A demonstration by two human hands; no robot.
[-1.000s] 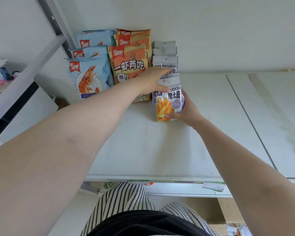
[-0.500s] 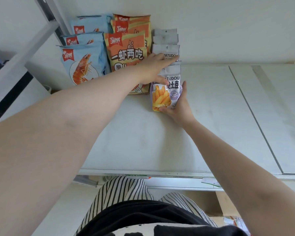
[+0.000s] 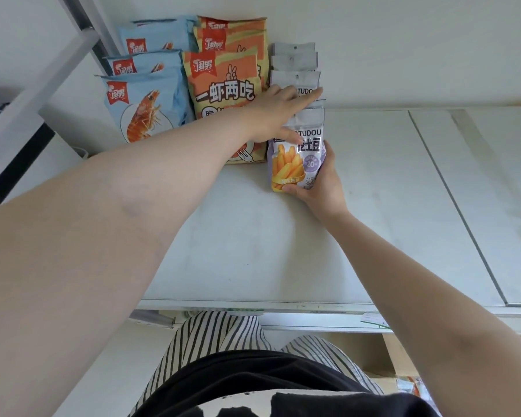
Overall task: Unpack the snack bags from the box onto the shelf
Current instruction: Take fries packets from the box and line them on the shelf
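At the front of the purple row on the shelf [image 3: 253,251], the fries bag [image 3: 297,159] stands upright, right hand [image 3: 316,188] cupped round its lower right corner, fingers & thumb curled on it. Left hand [image 3: 283,112] lies w/ straight fingers across the top of the bags behind [image 3: 295,70], thumb on the front bag's face, steadying the row. Just left: orange shrimp bags [image 3: 223,85], then blue shrimp bags [image 3: 145,97]. Step in hand looks like seating this bag. Next prob. needs both hands to let go w/o tipping it, then back to the box, barely in view.
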